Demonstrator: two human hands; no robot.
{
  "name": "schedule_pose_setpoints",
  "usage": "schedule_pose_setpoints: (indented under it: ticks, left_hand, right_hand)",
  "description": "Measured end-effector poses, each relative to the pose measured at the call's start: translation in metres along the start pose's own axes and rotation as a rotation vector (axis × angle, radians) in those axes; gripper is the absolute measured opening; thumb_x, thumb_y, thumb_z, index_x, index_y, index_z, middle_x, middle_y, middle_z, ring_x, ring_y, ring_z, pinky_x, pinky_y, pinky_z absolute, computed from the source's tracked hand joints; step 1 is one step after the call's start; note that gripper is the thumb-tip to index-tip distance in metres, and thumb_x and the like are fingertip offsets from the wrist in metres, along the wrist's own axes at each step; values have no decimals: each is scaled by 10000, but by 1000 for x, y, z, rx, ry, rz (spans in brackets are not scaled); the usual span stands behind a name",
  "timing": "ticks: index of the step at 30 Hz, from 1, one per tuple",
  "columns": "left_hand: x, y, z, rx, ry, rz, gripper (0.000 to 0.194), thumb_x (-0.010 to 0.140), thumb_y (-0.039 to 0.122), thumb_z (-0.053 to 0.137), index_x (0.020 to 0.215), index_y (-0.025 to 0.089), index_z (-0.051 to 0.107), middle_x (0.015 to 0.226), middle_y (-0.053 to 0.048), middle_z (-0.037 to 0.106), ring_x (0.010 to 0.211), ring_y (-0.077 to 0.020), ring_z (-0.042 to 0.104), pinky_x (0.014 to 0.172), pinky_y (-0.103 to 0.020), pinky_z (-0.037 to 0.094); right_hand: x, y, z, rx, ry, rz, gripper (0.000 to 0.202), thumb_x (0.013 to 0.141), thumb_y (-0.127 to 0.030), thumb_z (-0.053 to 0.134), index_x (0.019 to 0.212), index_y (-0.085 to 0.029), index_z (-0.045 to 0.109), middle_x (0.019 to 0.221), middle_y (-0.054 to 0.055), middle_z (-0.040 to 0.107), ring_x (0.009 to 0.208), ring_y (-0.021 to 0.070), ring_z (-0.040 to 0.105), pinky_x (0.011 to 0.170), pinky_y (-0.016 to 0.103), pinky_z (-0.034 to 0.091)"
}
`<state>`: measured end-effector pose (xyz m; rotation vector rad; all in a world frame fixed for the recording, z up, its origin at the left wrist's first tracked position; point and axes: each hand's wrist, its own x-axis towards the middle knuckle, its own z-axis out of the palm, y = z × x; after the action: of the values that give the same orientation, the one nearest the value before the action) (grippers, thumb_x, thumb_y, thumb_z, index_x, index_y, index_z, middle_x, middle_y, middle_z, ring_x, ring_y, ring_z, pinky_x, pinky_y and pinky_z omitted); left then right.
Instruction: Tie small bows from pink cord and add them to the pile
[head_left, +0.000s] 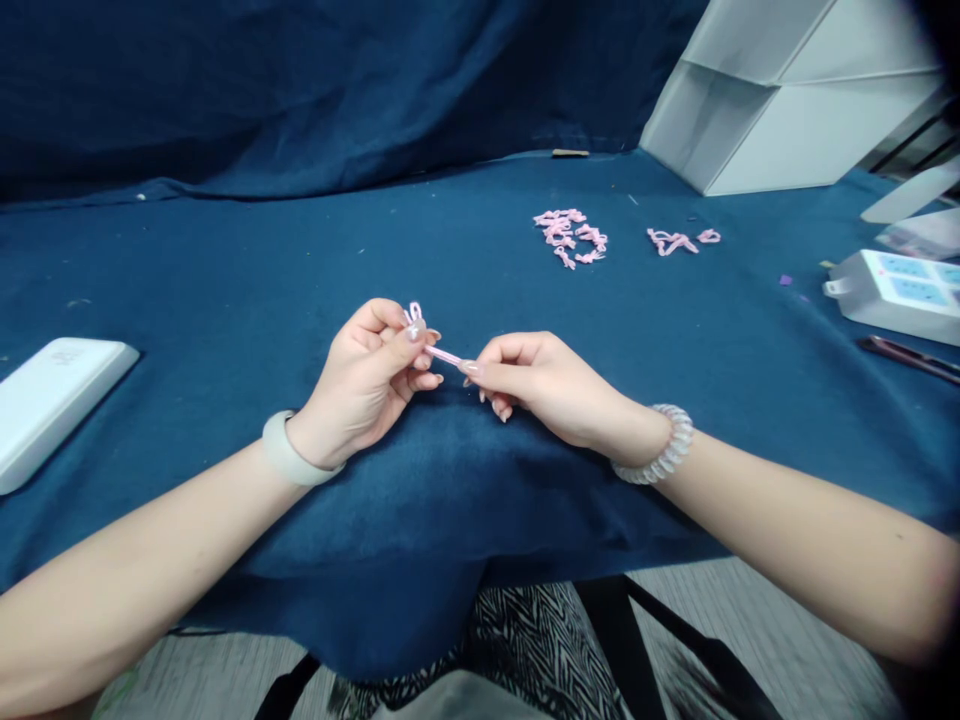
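A short pink cord [444,355] is stretched between my two hands, just above the front part of the blue cloth. My left hand [382,365] pinches it between thumb and fingers, and a small loop of the cord sticks up past the fingertips. Lower and to the right, the fingers of my right hand [536,378] pinch the other end of the cord. Part of the cord is hidden under the left thumb. Farther back lie a pile of knotted pink cords [559,232] and a smaller group of pink cords [675,242].
The blue cloth [262,270] covers the table and hangs over its front edge. At the left rests a white power bank [64,395]. Translucent storage boxes [840,130] stand back right, with a white case [900,295] and a dark pen [911,358] nearer.
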<state>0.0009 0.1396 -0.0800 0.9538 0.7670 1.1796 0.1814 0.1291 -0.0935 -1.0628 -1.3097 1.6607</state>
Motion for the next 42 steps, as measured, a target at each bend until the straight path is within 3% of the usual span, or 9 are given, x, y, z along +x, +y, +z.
schedule_pose_setpoints:
  ticks: [7, 14, 29, 42]
  left_hand:
    - [-4, 1, 0, 9, -98, -78, 490, 620, 270, 894, 765, 174, 436, 658, 75, 631, 460, -17, 509, 488, -141, 575]
    - [-5, 0, 2, 13, -189, -95, 415, 657, 231, 874, 780, 165, 483, 663, 65, 632, 461, -15, 514, 526, -179, 599]
    - [-2, -5, -3, -34, -224, -123, 247, 721, 221, 828, 791, 134, 608, 641, 42, 624, 486, -36, 548, 565, -224, 624]
    - [-4, -2, -3, -110, -247, -131, 227, 739, 181, 809, 843, 164, 607, 681, 59, 640, 496, -37, 561, 595, -229, 624]
  right_hand:
    - [-1, -4, 0, 64, -8, -65, 389, 701, -466, 783, 651, -146, 567, 608, -28, 562, 495, 50, 484, 479, 187, 420]
    - [-3, -6, -1, -16, 84, -164, 372, 773, -459, 733, 666, -146, 563, 592, -32, 550, 503, 47, 484, 485, 175, 408]
    - [-4, -9, 1, -122, 189, -283, 303, 825, -376, 698, 680, -140, 575, 568, -36, 544, 506, 52, 487, 507, 190, 400]
    - [-1, 0, 1, -169, 130, -180, 323, 800, -401, 711, 687, -127, 585, 540, -47, 525, 493, 47, 476, 496, 182, 381]
